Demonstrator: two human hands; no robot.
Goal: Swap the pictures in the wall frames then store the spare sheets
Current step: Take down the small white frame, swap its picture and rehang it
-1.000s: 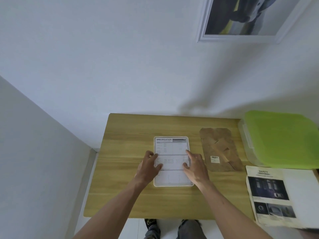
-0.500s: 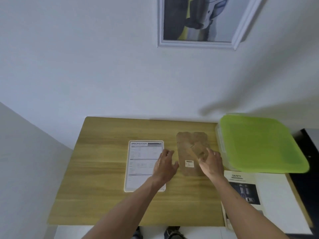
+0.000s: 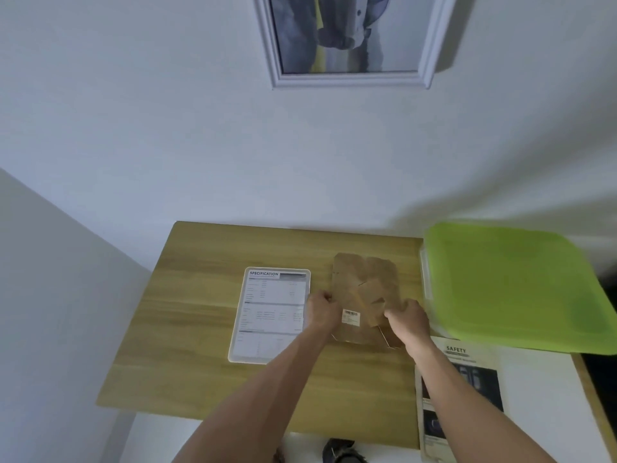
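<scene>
A brown frame backing board [image 3: 364, 289] with a small white label lies on the wooden table [image 3: 207, 329]. My left hand [image 3: 321, 310] grips its left edge and my right hand [image 3: 408, 320] grips its right edge near the front. To the left lies a small white frame [image 3: 272, 314], face up, with a "SPECIFICATION" sheet in it. A "SAFETY" sheet [image 3: 462, 396] lies on top of a white sheet at the table's front right. A white-framed picture [image 3: 350, 38] hangs on the wall above.
A clear storage box with a green lid [image 3: 510, 282] stands at the table's right, close to my right hand. The wall runs along the table's far edge. A shoe [image 3: 340, 452] shows on the floor below the front edge.
Both hands left the SPECIFICATION frame and moved right to the brown backing board, which they now grip by its edges. The view swung up and left.
</scene>
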